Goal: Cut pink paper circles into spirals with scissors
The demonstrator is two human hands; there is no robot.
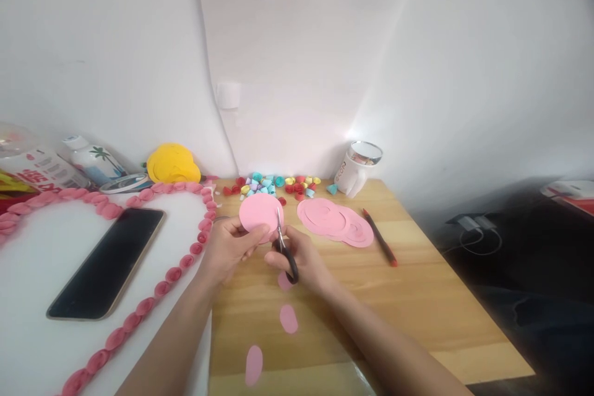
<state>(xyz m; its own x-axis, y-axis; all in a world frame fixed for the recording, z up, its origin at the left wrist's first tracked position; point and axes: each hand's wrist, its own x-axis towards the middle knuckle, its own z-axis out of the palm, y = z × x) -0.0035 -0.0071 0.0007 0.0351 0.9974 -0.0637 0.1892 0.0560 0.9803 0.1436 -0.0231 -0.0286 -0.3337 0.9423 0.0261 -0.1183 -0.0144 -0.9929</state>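
Note:
My left hand (236, 244) pinches the lower edge of a pink paper circle (257, 210), holding it up over the wooden table. Black-handled scissors (288, 261) are in my right hand (304, 260), their blades pointing up at the right side of the circle. Whether the blades have entered the paper I cannot tell. Below my hands lie small pink paper ovals (288, 318), one partly covered by the right hand. To the right, a spread of pink paper circles with spiral cuts (325, 216) rests on the wood, beside a dark pen with red ends (380, 238).
Rolled paper flowers (264, 184) in several colours line the back, beside a white mug (358, 167). At left, a white board (153, 272) edged with pink paper roses carries a phone (109, 263). Yellow paper circles (172, 164) and bottles (93, 158) stand behind it.

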